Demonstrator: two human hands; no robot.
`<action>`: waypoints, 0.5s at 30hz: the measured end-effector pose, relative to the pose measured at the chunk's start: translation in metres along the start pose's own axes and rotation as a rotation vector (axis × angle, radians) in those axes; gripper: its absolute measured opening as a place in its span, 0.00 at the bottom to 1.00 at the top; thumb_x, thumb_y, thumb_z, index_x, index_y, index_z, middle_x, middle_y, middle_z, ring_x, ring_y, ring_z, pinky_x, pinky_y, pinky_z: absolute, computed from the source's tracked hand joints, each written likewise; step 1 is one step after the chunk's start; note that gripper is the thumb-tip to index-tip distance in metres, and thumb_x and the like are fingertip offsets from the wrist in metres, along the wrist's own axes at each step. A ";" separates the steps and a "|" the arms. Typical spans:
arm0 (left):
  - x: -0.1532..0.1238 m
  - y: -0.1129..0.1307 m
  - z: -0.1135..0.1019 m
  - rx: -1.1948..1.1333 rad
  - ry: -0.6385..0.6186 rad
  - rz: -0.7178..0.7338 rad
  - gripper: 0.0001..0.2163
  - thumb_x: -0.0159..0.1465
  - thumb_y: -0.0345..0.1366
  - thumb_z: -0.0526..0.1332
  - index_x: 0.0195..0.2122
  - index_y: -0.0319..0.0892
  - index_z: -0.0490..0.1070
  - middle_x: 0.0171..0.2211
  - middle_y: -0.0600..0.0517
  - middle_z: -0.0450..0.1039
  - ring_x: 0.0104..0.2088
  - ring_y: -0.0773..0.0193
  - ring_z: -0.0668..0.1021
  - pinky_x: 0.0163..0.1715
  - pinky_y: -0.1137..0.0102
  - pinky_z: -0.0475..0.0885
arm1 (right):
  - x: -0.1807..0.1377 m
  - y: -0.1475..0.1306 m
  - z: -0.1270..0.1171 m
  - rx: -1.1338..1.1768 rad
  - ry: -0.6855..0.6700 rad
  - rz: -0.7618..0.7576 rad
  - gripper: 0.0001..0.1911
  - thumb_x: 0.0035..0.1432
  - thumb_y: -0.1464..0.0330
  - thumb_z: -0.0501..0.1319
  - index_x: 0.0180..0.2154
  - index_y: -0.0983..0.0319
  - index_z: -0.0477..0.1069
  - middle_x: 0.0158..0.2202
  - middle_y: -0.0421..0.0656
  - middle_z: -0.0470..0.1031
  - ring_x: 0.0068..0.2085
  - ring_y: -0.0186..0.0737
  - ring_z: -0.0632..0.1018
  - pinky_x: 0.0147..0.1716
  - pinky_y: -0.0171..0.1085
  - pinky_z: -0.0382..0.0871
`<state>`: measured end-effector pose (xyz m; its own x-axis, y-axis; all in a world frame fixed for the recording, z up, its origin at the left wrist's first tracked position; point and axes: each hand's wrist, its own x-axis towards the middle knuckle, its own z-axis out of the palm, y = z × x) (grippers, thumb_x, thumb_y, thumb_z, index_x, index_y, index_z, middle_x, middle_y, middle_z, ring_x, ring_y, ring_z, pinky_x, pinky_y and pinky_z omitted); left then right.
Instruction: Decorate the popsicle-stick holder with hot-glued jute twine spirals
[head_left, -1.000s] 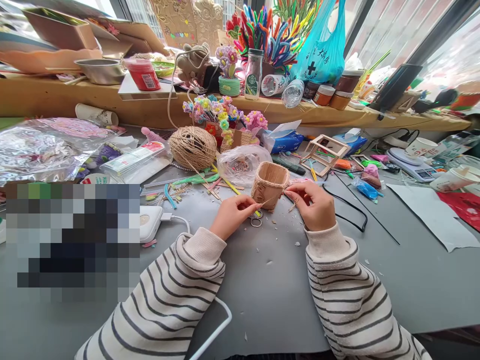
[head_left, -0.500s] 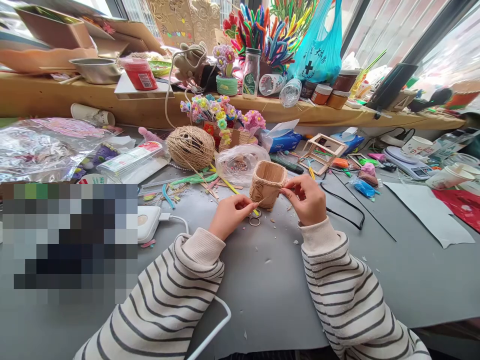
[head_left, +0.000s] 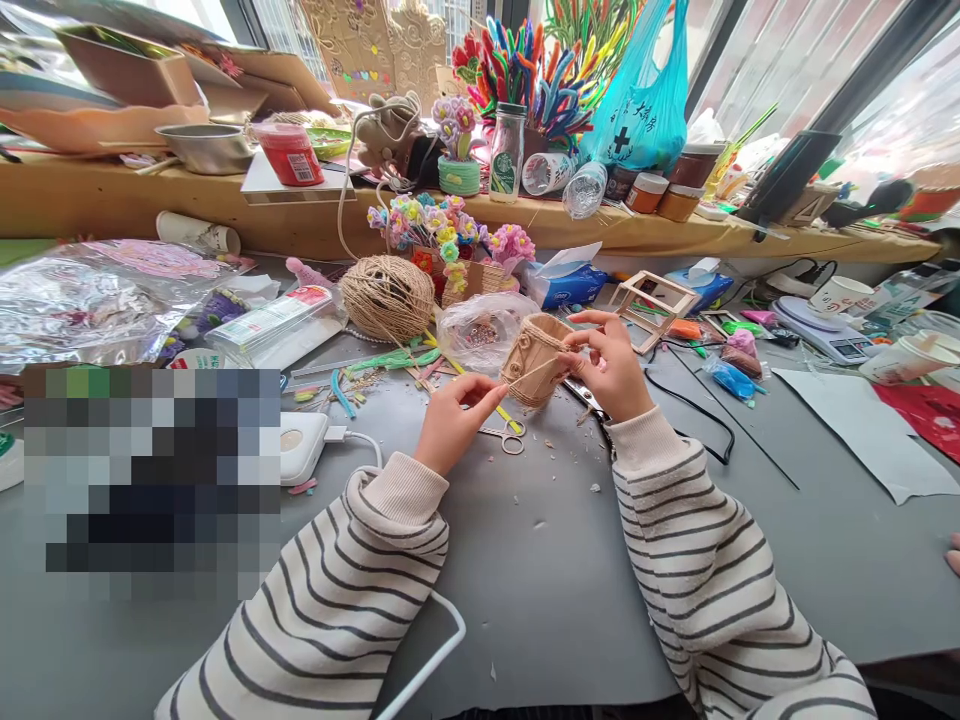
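Note:
A small tan container [head_left: 534,362] with a twine-trimmed rim and curled decoration on its side is tilted in the grasp of my right hand [head_left: 611,365], whose fingers grip its right side and rim. My left hand [head_left: 459,415] pinches the end of a thin strand of twine [head_left: 534,374], which runs across the front of the container toward my right fingers. Below the container lie small scissors [head_left: 513,440] on the grey table. A second, dark-bladed pair of scissors [head_left: 583,396] is partly hidden by my right hand.
A ball of twine [head_left: 386,298] and a clear plastic bag [head_left: 480,330] lie behind my hands. A wooden frame [head_left: 654,308] and a black cable [head_left: 694,440] are to the right. At left are a white device [head_left: 301,450] and its cable. Someone's fingertips [head_left: 952,553] show at the right edge.
The container has been lifted and tilted, with my right hand now gripping its side and rim. My left hand has shifted slightly left, and the twine stretches across the container's front.

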<state>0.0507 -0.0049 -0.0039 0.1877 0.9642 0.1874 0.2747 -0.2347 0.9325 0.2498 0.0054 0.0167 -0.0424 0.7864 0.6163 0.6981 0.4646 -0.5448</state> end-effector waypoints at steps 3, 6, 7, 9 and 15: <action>0.002 0.000 -0.002 -0.042 0.013 0.004 0.12 0.52 0.44 0.59 0.27 0.40 0.69 0.26 0.53 0.70 0.27 0.68 0.70 0.28 0.74 0.65 | 0.005 0.000 0.001 0.012 0.020 0.027 0.04 0.49 0.66 0.60 0.28 0.60 0.70 0.42 0.45 0.68 0.44 0.44 0.66 0.39 0.46 0.63; 0.002 -0.001 -0.002 -0.065 -0.030 -0.022 0.12 0.52 0.44 0.59 0.27 0.39 0.70 0.26 0.53 0.71 0.27 0.67 0.70 0.28 0.74 0.65 | 0.003 -0.002 0.003 0.086 0.044 0.076 0.06 0.50 0.65 0.59 0.28 0.61 0.70 0.42 0.45 0.68 0.45 0.43 0.66 0.41 0.47 0.63; 0.002 -0.001 -0.002 -0.074 -0.047 -0.032 0.12 0.52 0.44 0.59 0.27 0.39 0.70 0.26 0.52 0.71 0.28 0.67 0.71 0.28 0.74 0.65 | 0.002 -0.002 0.003 0.123 0.044 0.099 0.07 0.50 0.64 0.58 0.28 0.61 0.70 0.42 0.45 0.67 0.45 0.43 0.66 0.40 0.47 0.64; 0.001 -0.001 -0.002 -0.099 -0.068 -0.047 0.11 0.53 0.43 0.59 0.27 0.39 0.71 0.27 0.52 0.72 0.29 0.67 0.71 0.29 0.74 0.65 | -0.001 -0.003 0.004 0.200 0.036 0.148 0.08 0.50 0.63 0.58 0.29 0.61 0.70 0.43 0.46 0.66 0.44 0.43 0.67 0.35 0.44 0.67; -0.002 0.002 -0.002 -0.170 -0.093 -0.087 0.11 0.51 0.42 0.62 0.24 0.39 0.69 0.24 0.55 0.69 0.26 0.70 0.69 0.28 0.76 0.63 | -0.005 -0.004 0.003 0.351 0.067 0.219 0.10 0.49 0.62 0.58 0.30 0.62 0.69 0.44 0.47 0.64 0.44 0.42 0.68 0.26 0.36 0.70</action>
<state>0.0488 -0.0067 -0.0011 0.2584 0.9625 0.0822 0.1317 -0.1194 0.9841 0.2448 0.0008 0.0144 0.1350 0.8591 0.4937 0.3991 0.4089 -0.8207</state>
